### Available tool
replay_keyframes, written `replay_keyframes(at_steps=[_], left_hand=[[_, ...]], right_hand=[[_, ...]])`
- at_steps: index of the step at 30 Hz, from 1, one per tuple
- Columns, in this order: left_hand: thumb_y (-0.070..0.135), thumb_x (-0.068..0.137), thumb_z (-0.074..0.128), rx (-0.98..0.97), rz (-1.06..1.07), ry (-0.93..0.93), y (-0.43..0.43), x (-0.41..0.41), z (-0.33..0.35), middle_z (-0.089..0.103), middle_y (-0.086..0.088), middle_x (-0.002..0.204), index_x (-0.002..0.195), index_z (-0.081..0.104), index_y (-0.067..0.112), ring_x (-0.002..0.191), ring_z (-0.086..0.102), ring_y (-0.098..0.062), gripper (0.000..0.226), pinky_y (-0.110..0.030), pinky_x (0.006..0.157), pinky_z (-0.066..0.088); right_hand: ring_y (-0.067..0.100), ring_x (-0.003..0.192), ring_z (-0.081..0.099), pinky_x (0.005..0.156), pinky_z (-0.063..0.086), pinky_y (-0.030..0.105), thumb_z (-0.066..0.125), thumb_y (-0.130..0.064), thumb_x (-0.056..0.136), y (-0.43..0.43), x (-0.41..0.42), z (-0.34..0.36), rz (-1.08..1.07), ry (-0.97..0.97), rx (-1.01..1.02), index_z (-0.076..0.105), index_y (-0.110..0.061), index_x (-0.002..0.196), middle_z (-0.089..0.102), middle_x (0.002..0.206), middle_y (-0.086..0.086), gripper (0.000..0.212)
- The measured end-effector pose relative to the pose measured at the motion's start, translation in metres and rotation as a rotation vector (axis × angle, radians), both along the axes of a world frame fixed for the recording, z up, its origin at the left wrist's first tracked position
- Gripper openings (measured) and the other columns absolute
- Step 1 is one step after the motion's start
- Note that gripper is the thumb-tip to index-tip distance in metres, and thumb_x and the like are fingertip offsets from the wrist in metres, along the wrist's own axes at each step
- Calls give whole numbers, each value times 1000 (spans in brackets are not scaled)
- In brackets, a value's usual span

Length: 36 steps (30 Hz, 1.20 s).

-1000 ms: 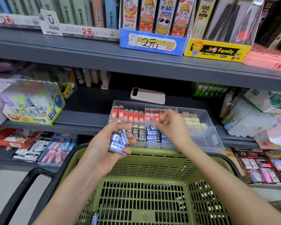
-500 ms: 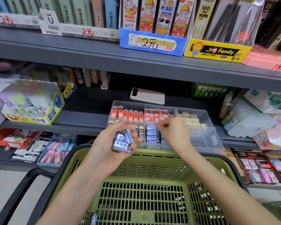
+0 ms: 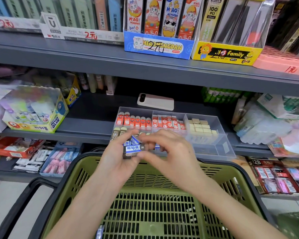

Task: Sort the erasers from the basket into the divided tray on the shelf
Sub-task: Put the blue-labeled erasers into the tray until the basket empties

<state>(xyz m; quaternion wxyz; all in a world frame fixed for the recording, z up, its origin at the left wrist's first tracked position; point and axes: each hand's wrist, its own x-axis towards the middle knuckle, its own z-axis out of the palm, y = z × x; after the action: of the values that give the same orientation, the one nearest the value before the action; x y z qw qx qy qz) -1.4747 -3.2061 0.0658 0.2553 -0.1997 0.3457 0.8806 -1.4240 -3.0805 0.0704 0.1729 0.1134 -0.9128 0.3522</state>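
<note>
**Hands meet over the basket rim, blue erasers between them**

Your left hand (image 3: 117, 157) is curled round a small clutch of blue erasers (image 3: 133, 149). It holds them just above the far rim of the green basket (image 3: 145, 178), in front of the divided tray (image 3: 212, 145) on the shelf (image 3: 86, 125). Your right hand (image 3: 169, 152) has its thumb and fingertips at the end of the top eraser. They are blurred, so I cannot tell whether they pinch it or only touch it.

You look to be drawing one eraser off the clutch to place it. The next move calls for a clean pinch on that single piece, so its neighbours don't slide out of your left palm. It then needs a short carry forward into the front middle compartment, where matching blue wrappers (image 3: 157, 146) show just past your fingers.

In the tray:
- **Back left:** a row of red face-printed erasers (image 3: 133, 120).
- **Back middle:** red-and-white erasers (image 3: 166, 122).
- **Right:** plain cream blocks (image 3: 200, 128).
- **Front left:** dark 2B erasers (image 3: 116, 133), partly hidden by your left hand.

Low in the basket, one small blue piece (image 3: 99, 230) lies at the near edge of view, likely another eraser. A phone (image 3: 155, 101) lies flat on the shelf just behind the tray.
</note>
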Motion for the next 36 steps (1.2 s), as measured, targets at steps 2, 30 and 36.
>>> replay_keyframes(at_steps=[2, 30, 36], left_hand=[[7, 85, 59, -14, 17, 17, 3, 1, -1, 71, -18, 78, 100, 63, -1, 63, 71, -24, 17, -31, 49, 57], [5, 79, 51, 83, -243, 54, -21, 11, -9, 64, -30, 113, 118, 56, -8, 102, 63, -49, 41, -67, 78, 47], [4, 80, 51, 87, -251, 43, -11, 11, -11, 65, -26, 115, 119, 56, -6, 104, 63, -43, 40, -62, 95, 43]], right_hand=[[8, 80, 53, 73, 43, 24, 71, -31, 79, -4, -1, -1, 4, -3, 86, 71, -14, 102, 61, 84, -5, 29], [17, 99, 49, 82, 25, 31, 46, -40, 94, 95, -42, -6, 43, -591, 737, 70, -14, 84, 67, 89, 1, 37], [13, 86, 46, 86, 32, 33, 45, -47, 92, 73, -20, -8, -124, -181, 499, 71, -26, 79, 66, 87, -11, 36]])
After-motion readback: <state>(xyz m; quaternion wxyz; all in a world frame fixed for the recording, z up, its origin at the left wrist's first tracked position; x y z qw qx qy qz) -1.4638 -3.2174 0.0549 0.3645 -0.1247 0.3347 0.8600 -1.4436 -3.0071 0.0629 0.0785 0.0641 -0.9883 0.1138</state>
